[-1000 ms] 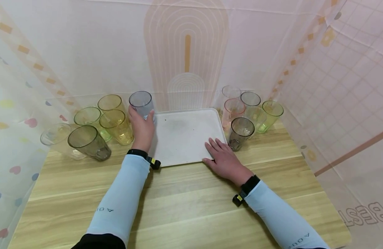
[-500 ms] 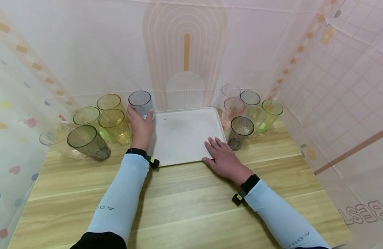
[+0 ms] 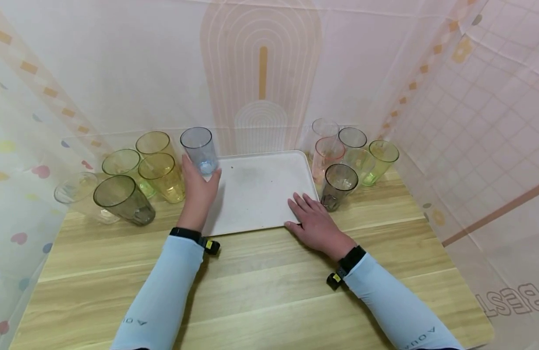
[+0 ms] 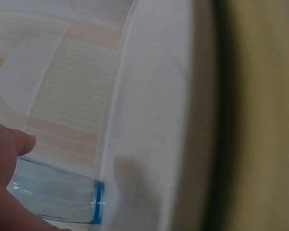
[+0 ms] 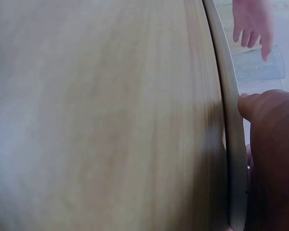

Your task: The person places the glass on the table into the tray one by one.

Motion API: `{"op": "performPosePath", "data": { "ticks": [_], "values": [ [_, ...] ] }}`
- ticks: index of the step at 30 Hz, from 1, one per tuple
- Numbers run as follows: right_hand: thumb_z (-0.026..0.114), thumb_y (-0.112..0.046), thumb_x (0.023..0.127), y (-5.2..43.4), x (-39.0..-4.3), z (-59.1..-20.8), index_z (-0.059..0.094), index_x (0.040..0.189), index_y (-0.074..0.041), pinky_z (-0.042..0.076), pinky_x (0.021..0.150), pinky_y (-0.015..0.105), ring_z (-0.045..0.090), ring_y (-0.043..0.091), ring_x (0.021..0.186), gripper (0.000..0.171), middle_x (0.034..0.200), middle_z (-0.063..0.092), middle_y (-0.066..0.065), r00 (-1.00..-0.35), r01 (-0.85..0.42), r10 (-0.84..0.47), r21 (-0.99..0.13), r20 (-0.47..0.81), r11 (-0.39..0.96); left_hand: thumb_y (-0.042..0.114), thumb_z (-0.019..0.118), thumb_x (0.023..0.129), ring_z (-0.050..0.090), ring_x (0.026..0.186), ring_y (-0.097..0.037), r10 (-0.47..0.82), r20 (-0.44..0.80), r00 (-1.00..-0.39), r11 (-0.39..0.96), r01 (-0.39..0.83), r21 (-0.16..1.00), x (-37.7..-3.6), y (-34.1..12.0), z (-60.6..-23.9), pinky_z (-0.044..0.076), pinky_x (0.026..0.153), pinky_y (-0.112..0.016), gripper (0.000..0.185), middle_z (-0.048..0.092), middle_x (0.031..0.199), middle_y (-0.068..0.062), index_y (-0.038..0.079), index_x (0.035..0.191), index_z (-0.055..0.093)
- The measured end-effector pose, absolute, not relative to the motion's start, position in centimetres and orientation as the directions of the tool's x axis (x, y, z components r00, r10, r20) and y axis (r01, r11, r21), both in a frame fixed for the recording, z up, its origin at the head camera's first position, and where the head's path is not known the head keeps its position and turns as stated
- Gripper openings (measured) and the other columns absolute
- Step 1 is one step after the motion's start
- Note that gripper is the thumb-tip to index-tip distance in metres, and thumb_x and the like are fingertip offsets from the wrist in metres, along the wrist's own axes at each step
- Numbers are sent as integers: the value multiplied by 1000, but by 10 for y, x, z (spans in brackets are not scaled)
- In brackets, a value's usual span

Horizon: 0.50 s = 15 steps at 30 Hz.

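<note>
A bluish clear drinking glass (image 3: 200, 149) stands upright at the back left corner of a white tray (image 3: 260, 194). Just in front of it is my left hand (image 3: 198, 190), thumb spread away from the fingers. A gap shows between thumb and glass in the left wrist view, where the glass's blue base (image 4: 98, 202) meets the tray's rim. My right hand (image 3: 314, 222) rests on the tray's front right corner with its fingers spread flat. In the right wrist view its thumb (image 5: 248, 107) lies against the tray's edge.
Left of the tray stand several glasses, among them an amber one (image 3: 163, 179) close to my left hand and a dark grey one (image 3: 126, 201). Another group is at the right, with a grey glass (image 3: 338, 188) near my right fingertips. A patterned cloth backdrop (image 3: 164, 68) encloses the wooden table (image 3: 252, 282).
My left hand has let go of the bluish glass and drawn back slightly toward me, its thumb moving off the side. The right hand stays in place on the tray.
</note>
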State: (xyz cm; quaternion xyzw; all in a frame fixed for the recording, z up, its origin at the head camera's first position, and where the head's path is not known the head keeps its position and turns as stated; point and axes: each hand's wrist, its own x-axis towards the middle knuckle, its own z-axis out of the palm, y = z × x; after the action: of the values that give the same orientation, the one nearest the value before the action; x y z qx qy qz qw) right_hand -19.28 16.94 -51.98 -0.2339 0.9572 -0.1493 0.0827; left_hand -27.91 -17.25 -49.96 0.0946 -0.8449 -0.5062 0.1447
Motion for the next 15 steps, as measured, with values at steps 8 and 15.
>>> {"op": "performPosePath", "data": {
  "ticks": [8,15],
  "values": [
    [50,-49,117,170,-192,-520,31,175,-11,16,135,64,11,37,170,72,184,19,12,-877,-423,-474,-339,-79,840,21,72,107,37,158,-42,-239,140,-961,479,8,878,-218,-183,-493,32,131,-56,75,39,166,-28,-5,165,33],
    [49,-51,117,169,-191,-520,30,176,-12,16,135,64,10,37,171,73,184,17,10,-875,-430,-478,-327,-80,841,15,72,106,56,136,-35,-332,149,-932,439,-12,898,-165,-222,-495,47,119,-52,46,58,144,-23,-7,144,58]
  ]
}}
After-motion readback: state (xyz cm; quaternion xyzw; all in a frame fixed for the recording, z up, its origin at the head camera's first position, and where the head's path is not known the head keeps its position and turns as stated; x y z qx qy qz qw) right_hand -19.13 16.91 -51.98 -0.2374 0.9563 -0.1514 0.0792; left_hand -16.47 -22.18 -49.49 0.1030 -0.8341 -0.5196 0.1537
